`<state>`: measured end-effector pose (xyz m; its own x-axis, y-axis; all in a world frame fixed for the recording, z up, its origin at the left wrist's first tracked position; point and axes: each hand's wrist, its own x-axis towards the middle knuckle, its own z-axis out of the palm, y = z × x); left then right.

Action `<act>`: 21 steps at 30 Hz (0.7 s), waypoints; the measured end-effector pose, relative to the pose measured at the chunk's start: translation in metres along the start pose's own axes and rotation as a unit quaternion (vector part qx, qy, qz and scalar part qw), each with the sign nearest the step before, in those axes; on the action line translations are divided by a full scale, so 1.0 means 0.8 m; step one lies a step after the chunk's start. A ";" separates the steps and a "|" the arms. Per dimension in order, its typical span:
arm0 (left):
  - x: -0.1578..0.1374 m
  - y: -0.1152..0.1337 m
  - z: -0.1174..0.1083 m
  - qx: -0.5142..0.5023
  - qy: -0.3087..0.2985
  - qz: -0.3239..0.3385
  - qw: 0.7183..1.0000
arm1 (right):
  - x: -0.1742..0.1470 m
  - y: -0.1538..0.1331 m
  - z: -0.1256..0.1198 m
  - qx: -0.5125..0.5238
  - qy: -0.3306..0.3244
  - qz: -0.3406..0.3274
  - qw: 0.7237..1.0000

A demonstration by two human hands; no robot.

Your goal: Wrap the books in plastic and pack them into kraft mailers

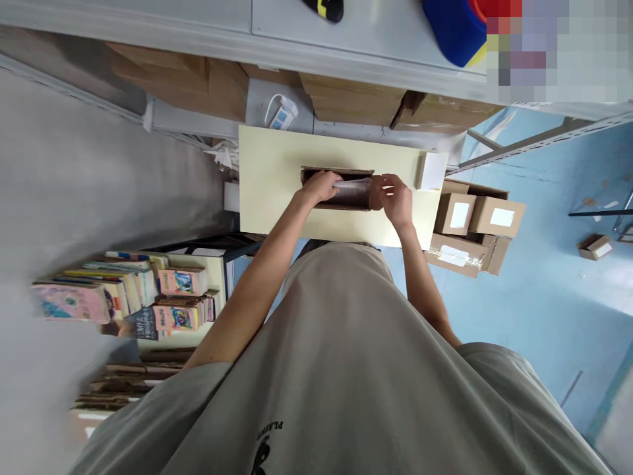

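And the fingers of the left hand (pixel 321 188) are disappearing into the narrow brown box (pixel 341 208), so whether they're clamping anything down there, I cannot tell! The greyish, see-through contents (pixel 352 192) are showing beside that hand, their lower part hiding between the walls. Over on the right, the right hand (pixel 397 198) is curling at the end flap (pixel 376 194), gaps showing between its fingers, though a firm pinch is impossible to confirm. Far off, the blue container (pixel 452 30) is being cut off by the top of the view.

The box is sitting near the middle of the pale worktop (pixel 277 155), which is offering a broad bare stretch on the left and slimmer strips on the near and far sides. The white box (pixel 433 171) is standing by the far right corner, taking up room just beyond the right hand.

The narrow box is gaping upward, its contents lying lengthwise inside. Beyond the right edge, lower down, small labelled boxes (pixel 455 214) are sitting together.
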<state>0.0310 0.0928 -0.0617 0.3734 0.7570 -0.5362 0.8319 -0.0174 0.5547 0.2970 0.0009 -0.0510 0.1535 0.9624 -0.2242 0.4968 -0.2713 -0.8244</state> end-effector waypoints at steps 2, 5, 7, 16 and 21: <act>-0.019 0.002 -0.003 0.027 0.005 0.006 1.000 | 0.002 0.012 -0.009 -0.026 0.045 -0.008 0.999; -0.061 -0.006 -0.005 0.037 0.066 0.021 0.997 | 0.005 0.030 -0.020 -0.037 0.053 0.005 0.998; -0.090 -0.019 -0.006 0.021 0.141 0.012 0.990 | 0.003 0.035 -0.023 -0.024 0.021 0.020 0.999; -0.122 -0.068 0.022 -0.078 0.231 0.017 0.970 | 0.013 0.013 0.017 -0.023 -0.075 0.022 0.997; -0.107 -0.073 0.044 -0.080 0.161 0.070 0.981 | 0.032 0.017 0.041 -0.082 -0.100 0.000 0.992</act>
<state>-0.0348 0.0061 -0.0708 0.3084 0.9223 -0.2329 0.6971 -0.0525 0.7151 0.2795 0.0223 -0.0848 -0.0101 0.9416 -0.3366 0.6323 -0.2548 -0.7317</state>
